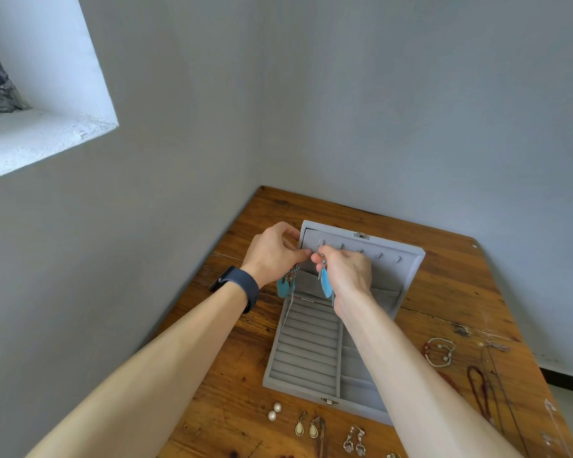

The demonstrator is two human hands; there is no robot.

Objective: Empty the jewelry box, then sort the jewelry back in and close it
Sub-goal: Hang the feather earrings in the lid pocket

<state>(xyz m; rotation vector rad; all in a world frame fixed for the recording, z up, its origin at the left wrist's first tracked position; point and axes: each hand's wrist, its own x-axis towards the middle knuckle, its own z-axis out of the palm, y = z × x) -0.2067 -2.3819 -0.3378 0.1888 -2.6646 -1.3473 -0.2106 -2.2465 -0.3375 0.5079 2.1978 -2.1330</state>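
- Worn brown wooden table (444,276), set in a corner of grey walls.
- Open grey velvet jewelry box (306,352) near its middle, lid raised at the far side.
- Two round white pearl earrings (274,411) by the near edge.
- Right of those, cream teardrop earrings (306,427), then silver drop earrings (354,441).
- Right of the box, thin beaded bracelets (440,352) and a dark red bead necklace (478,388).

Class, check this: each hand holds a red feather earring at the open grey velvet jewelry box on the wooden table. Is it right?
One error: the head view shows blue feather earrings, not red. The left hand and right hand each hold one at the open grey velvet jewelry box on the wooden table.
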